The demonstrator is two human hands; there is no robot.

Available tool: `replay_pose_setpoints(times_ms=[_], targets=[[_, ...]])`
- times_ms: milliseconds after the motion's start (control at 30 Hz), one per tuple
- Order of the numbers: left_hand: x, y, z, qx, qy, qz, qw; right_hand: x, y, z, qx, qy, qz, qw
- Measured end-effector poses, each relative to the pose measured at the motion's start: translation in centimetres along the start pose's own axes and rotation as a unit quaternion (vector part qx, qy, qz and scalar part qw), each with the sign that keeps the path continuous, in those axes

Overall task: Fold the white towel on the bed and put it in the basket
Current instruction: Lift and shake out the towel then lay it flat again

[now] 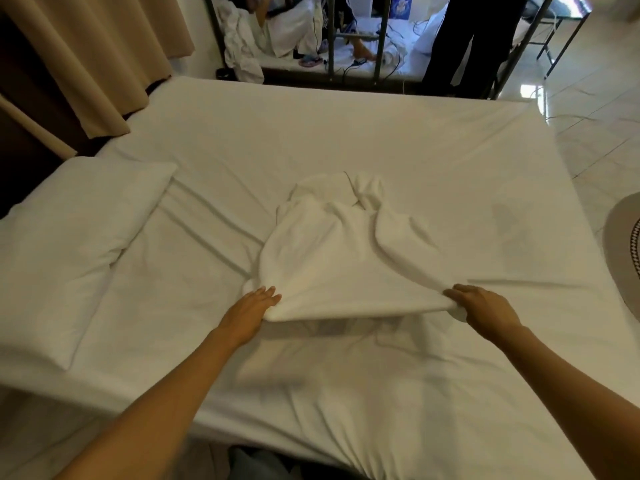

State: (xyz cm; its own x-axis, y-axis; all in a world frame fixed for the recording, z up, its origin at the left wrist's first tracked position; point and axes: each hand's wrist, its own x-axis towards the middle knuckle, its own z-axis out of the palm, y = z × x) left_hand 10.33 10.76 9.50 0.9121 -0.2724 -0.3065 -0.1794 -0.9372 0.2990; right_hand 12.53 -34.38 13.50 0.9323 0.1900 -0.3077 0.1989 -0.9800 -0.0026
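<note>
A rumpled white towel (332,251) lies on the white bed (433,150), bunched at its far end. Its near edge is lifted a little off the sheet and casts a shadow below. My left hand (252,306) holds the near left corner, fingers on top of the cloth. My right hand (481,304) grips the near right corner, fingers curled over the edge. The towel is stretched between both hands. No basket is in view.
A white pillow (76,237) lies at the bed's left. Beige curtains (86,57) hang at the far left. Beyond the bed stands a metal bed frame (330,39) with clothes and a person in dark trousers (460,43). A round rug (623,251) lies on the tiled floor at right.
</note>
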Motion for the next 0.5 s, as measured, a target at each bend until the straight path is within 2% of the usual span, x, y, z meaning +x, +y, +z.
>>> replay_pose_setpoints(times_ms=[233, 500], targets=[[-3.7, -0.3, 4.6, 0.018, -0.062, -0.043, 0.997, -4.1, -3.4, 8.0, 0.005, -0.113, 0.013, 0.994], [-2.8, -0.5, 7.4, 0.045, -0.096, -0.043, 0.993, -3.9, -5.3, 12.1, 0.027, -0.128, 0.038, 0.991]])
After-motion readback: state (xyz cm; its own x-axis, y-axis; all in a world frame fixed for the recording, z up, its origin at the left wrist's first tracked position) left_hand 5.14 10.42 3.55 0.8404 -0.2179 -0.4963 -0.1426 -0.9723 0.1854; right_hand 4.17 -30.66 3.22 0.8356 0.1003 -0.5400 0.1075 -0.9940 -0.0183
